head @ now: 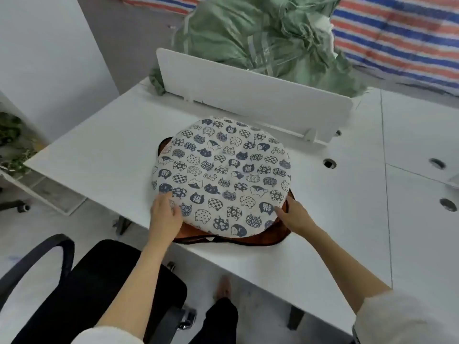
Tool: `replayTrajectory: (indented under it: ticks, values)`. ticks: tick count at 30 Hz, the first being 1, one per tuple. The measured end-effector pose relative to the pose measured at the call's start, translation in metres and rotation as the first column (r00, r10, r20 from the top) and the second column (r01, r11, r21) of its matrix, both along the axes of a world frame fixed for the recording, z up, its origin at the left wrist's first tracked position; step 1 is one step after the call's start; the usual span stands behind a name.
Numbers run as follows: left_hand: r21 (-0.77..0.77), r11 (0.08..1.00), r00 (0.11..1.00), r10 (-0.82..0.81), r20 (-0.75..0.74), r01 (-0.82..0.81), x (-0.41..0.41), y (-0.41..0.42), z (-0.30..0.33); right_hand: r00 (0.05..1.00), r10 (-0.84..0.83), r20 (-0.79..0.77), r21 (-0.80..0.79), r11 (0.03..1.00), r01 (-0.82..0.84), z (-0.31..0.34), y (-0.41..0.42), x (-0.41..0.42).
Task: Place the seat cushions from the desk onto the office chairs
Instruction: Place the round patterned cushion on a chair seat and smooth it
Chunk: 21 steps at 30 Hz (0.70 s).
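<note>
- Your left hand [165, 214] rests on the near-left rim of the top cushion [221, 176], fingers lightly bent, not yet gripping.
- Your right hand [294, 217] touches the near-right rim, fingers extended.
- Curl fingers under both rims; lift level, clear of the brown cushion [248, 240] beneath.
- Top cushion: round, white, navy cat-face print, at the table [99, 155] near edge; office chair [99, 281] just below-left of it.

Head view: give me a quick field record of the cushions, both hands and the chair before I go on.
top cushion: round cat-print cushion, lying flat on the stack on the desk
under it: brown cushion, only its edges showing
left hand: fingers on the top cushion's near-left edge
right hand: at the near-right edge, fingers reaching between the two cushions
office chair: black seat bare, near left of the desk
status: no cushion placed on this chair yet
</note>
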State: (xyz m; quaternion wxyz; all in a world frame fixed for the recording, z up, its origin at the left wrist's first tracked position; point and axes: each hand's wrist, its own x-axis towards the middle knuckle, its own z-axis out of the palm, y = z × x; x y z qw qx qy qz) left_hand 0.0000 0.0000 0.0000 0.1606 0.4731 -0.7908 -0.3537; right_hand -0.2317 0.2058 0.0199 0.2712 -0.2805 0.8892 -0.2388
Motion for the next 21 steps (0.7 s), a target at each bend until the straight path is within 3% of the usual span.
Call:
replayTrajectory:
  ticks: [4,7,9,15,18,21]
  values:
    - [0.020,0.994,0.986,0.107,0.130,-0.111,-0.033,-0.065,-0.012,0.950,-0.231,0.211,-0.003,0.971,0.237,-0.009,-0.038,-0.044]
    - [0.081,0.993,0.975,0.068,0.211,-0.087,-0.053,-0.101,-0.025,0.746,-0.450,0.490,-0.015,0.852,0.524,-0.013,-0.062,-0.069]
    - [0.129,0.987,0.965,0.055,0.256,-0.091,-0.065,-0.119,-0.029,0.711,-0.519,0.476,0.021,0.814,0.580,-0.020,-0.075,-0.083]
    - [0.196,0.955,0.927,0.144,0.348,-0.222,-0.092,-0.149,-0.022,0.731,-0.633,0.256,0.109,0.770,0.629,-0.034,-0.109,-0.094]
    - [0.134,0.955,0.918,0.209,0.337,-0.266,-0.093,-0.160,-0.020,0.712,-0.661,0.238,0.080,0.744,0.663,-0.033,-0.115,-0.096]
    - [0.117,0.964,0.951,0.205,0.233,-0.237,-0.094,-0.163,-0.013,0.695,-0.665,0.272,0.051,0.731,0.680,-0.026,-0.114,-0.096]
